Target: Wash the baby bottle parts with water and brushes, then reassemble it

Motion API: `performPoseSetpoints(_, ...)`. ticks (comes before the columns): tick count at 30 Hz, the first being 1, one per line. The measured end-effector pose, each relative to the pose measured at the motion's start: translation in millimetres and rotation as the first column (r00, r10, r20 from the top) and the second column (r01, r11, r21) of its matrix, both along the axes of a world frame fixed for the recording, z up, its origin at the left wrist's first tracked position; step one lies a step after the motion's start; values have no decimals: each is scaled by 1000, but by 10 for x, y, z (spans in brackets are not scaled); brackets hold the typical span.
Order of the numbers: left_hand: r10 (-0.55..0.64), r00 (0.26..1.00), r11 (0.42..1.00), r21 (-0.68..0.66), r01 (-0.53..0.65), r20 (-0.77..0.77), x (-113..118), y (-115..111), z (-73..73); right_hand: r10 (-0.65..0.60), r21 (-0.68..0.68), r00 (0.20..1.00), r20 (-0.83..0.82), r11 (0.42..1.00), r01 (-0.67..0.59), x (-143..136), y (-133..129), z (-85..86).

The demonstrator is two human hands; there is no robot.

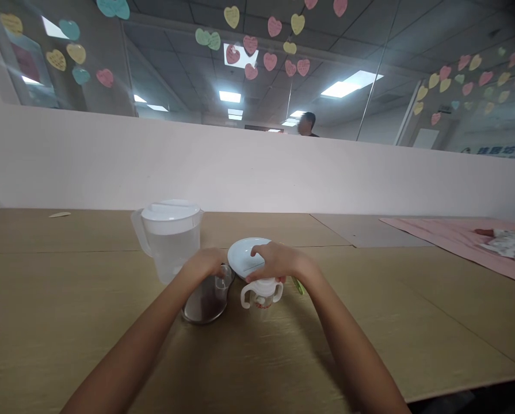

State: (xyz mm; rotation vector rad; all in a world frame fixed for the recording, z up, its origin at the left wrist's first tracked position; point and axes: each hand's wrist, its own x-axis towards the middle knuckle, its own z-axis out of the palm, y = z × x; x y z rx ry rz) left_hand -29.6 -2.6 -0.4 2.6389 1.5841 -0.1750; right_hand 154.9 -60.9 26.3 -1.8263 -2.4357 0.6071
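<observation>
My left hand [206, 263] reaches down to a small clear glass [223, 279], its fingers closed at the rim. That glass is over a round metal tray [203, 310]. My right hand [277, 260] is bent over the white lid of a two-handled baby cup [262, 294], with fingers curled around its top. The cup looks upright and has a clear body with red marks. Right behind it lies a white plate [242, 256], partly covered by my right hand. A green object [298, 286] shows beside my right wrist, mostly hidden.
A lidded clear pitcher [173, 244] with liquid in it stands behind my left forearm. A flat pale piece [59, 214] lies at the back left of the wooden table [369, 322]. On the right is a pink cloth [451, 238] with a patterned bundle [510, 244].
</observation>
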Motion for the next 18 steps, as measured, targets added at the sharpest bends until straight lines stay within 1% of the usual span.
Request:
performPoseSetpoints(3, 34, 999, 999, 8, -33, -19, 39, 19, -104, -8, -16, 997, -75, 1000, 7, 68, -12, 55)
performPoseSetpoints(5, 59, 998, 998, 15, -59, -27, 45, 22, -118, -23, -9, 993, -119, 1000, 22, 126, -17, 87)
performPoseSetpoints(6, 73, 997, 997, 17, -72, -33, 37, 20, -103, -34, -5, 990, -137, 999, 34, 158, -18, 101)
performPoseSetpoints(8, 95, 995, 995, 15, -95, -40, 3, 2, -28, -58, 8, 985, -165, 998, 60, 224, -21, 126)
performPoseSetpoints(11, 73, 997, 996, 55, -73, -4, -80, -88, 163, -74, 43, 976, -204, 995, 85, 315, -30, 162)
performPoseSetpoints(15, -87, 983, 973, 225, 50, 160, -140, -330, 431, -24, 153, 967, -254, 986, 64, 388, -41, 201)
performPoseSetpoints(18, -204, 941, 950, 288, 123, 272, -86, -526, 542, 93, 284, 953, -288, 959, -8, 384, -47, 220)
